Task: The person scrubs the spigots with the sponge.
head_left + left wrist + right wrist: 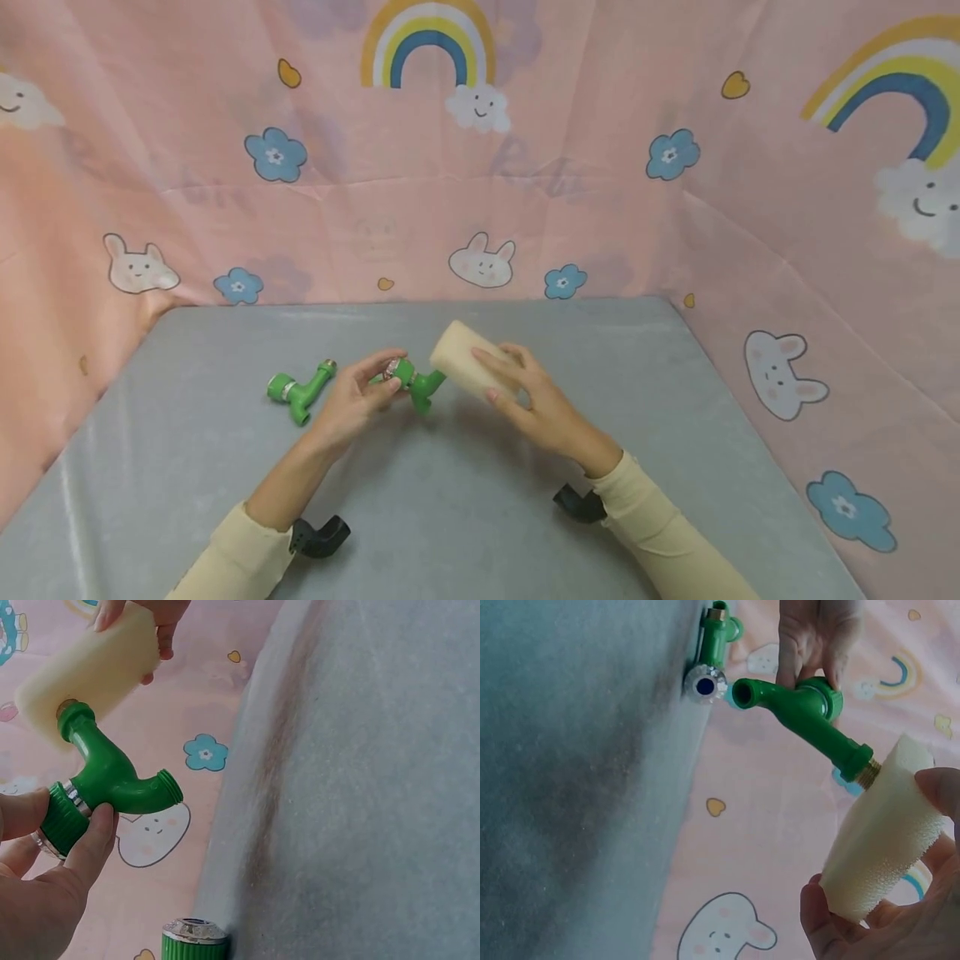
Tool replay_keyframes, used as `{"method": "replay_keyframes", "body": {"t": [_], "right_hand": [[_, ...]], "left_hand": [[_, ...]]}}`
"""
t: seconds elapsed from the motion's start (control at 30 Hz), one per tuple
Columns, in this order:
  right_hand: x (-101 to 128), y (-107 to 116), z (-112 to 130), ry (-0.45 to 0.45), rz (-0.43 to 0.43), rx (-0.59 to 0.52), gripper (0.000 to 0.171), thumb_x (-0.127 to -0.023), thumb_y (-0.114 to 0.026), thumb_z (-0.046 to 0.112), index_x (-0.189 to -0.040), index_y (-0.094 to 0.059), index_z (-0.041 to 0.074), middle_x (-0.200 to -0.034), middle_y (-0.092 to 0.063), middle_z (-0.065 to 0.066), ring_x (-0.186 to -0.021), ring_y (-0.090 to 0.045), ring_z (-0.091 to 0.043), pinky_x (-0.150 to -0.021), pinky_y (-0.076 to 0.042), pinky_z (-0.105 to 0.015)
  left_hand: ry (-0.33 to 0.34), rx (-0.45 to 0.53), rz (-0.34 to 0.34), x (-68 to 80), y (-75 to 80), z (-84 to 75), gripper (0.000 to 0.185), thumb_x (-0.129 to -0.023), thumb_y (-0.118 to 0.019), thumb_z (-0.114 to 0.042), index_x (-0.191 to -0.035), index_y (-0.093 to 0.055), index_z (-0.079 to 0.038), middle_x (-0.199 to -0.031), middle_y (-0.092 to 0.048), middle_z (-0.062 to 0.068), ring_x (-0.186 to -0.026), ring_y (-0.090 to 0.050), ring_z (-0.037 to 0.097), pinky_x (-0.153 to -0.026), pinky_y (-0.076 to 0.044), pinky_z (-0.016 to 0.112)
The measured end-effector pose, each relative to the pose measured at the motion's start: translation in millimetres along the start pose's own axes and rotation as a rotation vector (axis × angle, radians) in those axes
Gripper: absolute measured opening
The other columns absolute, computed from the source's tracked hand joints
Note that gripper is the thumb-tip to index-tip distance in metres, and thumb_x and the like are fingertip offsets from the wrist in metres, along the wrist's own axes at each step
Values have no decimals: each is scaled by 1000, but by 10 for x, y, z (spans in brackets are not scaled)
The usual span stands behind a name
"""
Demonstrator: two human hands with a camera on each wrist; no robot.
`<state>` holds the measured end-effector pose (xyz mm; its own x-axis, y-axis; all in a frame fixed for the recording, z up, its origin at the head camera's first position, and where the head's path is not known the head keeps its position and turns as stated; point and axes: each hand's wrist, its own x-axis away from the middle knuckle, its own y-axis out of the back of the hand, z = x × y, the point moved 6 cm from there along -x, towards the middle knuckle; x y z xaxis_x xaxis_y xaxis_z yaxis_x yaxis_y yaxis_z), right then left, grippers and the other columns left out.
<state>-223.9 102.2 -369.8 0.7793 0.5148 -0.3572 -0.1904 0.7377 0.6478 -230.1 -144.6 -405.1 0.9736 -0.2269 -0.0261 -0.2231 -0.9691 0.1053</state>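
My left hand [360,396] grips a green faucet [109,772] by its ribbed, silver-banded knob, thumb on one side and fingers on the other. The spout points down and the brass-threaded inlet end points toward my right hand. In my right hand [547,408] is a cream-coloured sponge [885,832], pinched between thumb and fingers. One face of the sponge lies right at the brass thread [868,775] of the faucet. Both things are held up above the table. A second green faucet [300,392] lies on the table just left of my left hand.
The grey cloth-covered table [465,517] spreads under both hands. Pink curtains [420,208] with rainbows, clouds and rabbits hang behind it and at both sides. A black curved piece sits at each wrist, one at the left cuff [322,537], one at the right [579,504].
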Motion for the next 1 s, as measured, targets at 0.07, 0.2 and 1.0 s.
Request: {"method": "replay_keyframes", "body": {"t": [0.07,0.2,1.0], "right_hand": [[-6,16,-6,-11,12,1,53,-102,-59,19,-153,-46,22,-149,-40,-21,-124,-51,-38,-92,-53,-48],[-21,70,-15,-33,21,13,52,-102,-60,21,-153,-47,23,-151,-39,-20,-125,-50,-38,-90,-54,-46],[-16,60,-39,-18,42,-41,55,-101,-60,20,-154,-44,24,-149,-44,-14,-117,-54,-30,-87,-54,-39]], "left_hand": [[-7,5,-3,-8,10,-15,46,-103,-50,0,-148,-43,3,-161,-31,27,-104,-71,6,-106,-50,25],[-38,7,-28,-19,47,-52,46,-103,-49,0,-149,-42,3,-159,-35,27,-101,-70,0,-102,-52,20],[-109,82,76,-20,-93,-15,43,-105,-42,2,-148,-41,5,-147,-44,29,-103,-70,4,-104,-55,28]]}}
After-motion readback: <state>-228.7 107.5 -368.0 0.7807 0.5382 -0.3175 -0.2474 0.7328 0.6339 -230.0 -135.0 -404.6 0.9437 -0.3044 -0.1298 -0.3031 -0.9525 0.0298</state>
